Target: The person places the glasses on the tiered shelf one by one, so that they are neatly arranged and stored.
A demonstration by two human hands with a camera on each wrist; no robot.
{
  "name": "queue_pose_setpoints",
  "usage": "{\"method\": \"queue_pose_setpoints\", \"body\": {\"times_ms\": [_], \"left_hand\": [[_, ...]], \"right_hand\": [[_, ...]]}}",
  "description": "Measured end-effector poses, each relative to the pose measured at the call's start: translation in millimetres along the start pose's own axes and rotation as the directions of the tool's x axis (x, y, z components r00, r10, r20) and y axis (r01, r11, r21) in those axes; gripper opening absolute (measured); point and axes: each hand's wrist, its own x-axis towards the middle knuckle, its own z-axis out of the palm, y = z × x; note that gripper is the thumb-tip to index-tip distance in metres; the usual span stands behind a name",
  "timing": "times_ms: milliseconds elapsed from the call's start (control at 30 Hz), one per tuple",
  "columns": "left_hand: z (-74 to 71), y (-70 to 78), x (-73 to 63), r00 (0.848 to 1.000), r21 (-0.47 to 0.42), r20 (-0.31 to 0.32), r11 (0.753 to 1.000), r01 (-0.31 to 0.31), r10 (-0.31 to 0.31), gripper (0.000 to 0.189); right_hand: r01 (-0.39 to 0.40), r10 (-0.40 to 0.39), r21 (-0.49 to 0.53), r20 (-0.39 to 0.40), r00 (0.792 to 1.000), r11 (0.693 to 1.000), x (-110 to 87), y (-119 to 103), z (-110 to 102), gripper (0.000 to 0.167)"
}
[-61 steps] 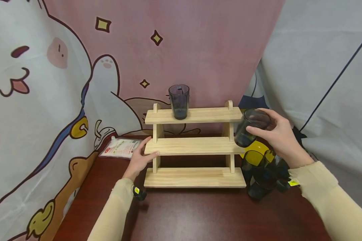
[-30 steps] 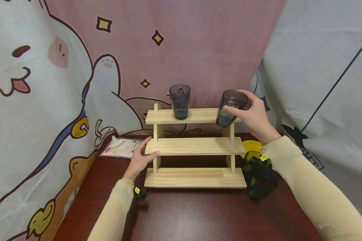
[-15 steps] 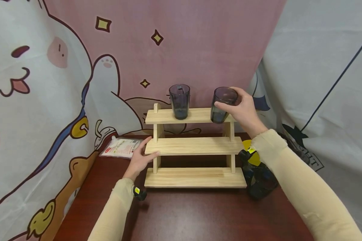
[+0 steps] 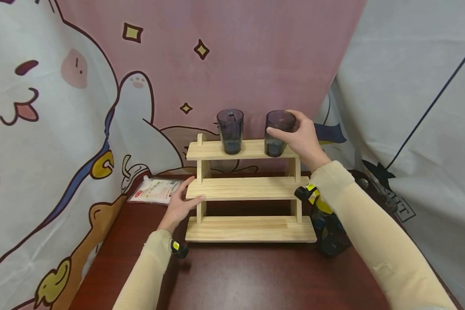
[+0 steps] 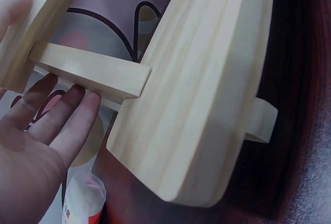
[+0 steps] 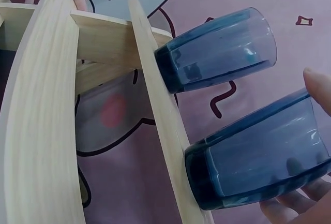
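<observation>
A three-tier wooden shelf stand point(image 4: 248, 188) stands on the table. My left hand point(image 4: 178, 206) holds the left end of its middle tier, thumb at the front edge; in the left wrist view the fingers point(image 5: 67, 115) lie along the side support. My right hand point(image 4: 304, 140) grips a dark tinted drinking glass point(image 4: 274, 146) near its rim, thumb in front and fingers behind. In the right wrist view the base of this held glass point(image 6: 258, 157) is right at the top tier. A matching glass point(image 4: 230, 133) stands upright to its left on that tier.
Several more dark glasses point(image 4: 331, 241) and a yellow object point(image 4: 323, 206) are at the stand's right, partly hidden by my right arm. A plastic-wrapped white packet point(image 4: 155, 190) lies at the back left. Printed cloth point(image 4: 271, 56) hangs behind the dark red table point(image 4: 232, 275).
My right hand has carried the glass from the right of the stand up and left to the top tier, turning it upright. My left hand stays on the middle tier.
</observation>
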Motion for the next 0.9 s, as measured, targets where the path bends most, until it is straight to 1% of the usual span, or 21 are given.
{"method": "queue_pose_setpoints", "body": {"times_ms": [133, 167, 200, 300, 367, 433, 700, 900], "left_hand": [[-0.5, 0.4, 1.0, 1.0, 0.003, 0.004, 1.0, 0.019, -0.019, 0.086], [-0.3, 3.1, 0.2, 1.0, 0.002, 0.007, 1.0, 0.022, -0.022, 0.086], [0.2, 7.6, -2.1, 1.0, 0.001, 0.012, 1.0, 0.018, -0.018, 0.086], [0.8, 8.5, -2.8, 1.0, 0.005, 0.009, 1.0, 0.006, -0.006, 0.084], [1.3, 8.2, -3.7, 1.0, 0.003, 0.004, 1.0, -0.01, 0.01, 0.083], [0.9, 1.6, -1.0, 1.0, 0.006, -0.005, 1.0, -0.017, 0.017, 0.083], [0.8, 2.0, -0.7, 1.0, 0.031, -0.011, 0.999, -0.024, 0.024, 0.083], [0.7, 1.5, -0.9, 1.0, 0.039, -0.018, 0.999, -0.024, 0.025, 0.083]], "right_hand": [[-0.021, 0.021, 0.01, 0.004, 1.0, 1.0, 4.4, 0.1, 3.8, 0.087], [-0.023, 0.023, 0.01, 0.003, 1.0, 1.0, 5.7, 0.1, 4.9, 0.087], [-0.022, 0.022, 0.009, 0.002, 1.0, 1.0, 6.8, 0.2, 6.1, 0.087], [-0.017, 0.017, 0.008, 0.0, 1.0, 1.0, 10.0, -0.3, 10.1, 0.085], [-0.012, 0.012, 0.001, 0.001, 1.0, 1.0, 12.1, -0.6, 12.6, 0.085], [-0.009, 0.009, -0.002, 0.003, 1.0, 1.0, 13.6, -1.1, 14.6, 0.085], [-0.032, 0.033, -0.025, 0.016, 0.999, 0.999, 17.4, -3.6, 21.3, 0.09], [-0.017, 0.017, -0.012, 0.014, 1.0, 1.0, 19.6, -3.4, 26.2, 0.088]]}}
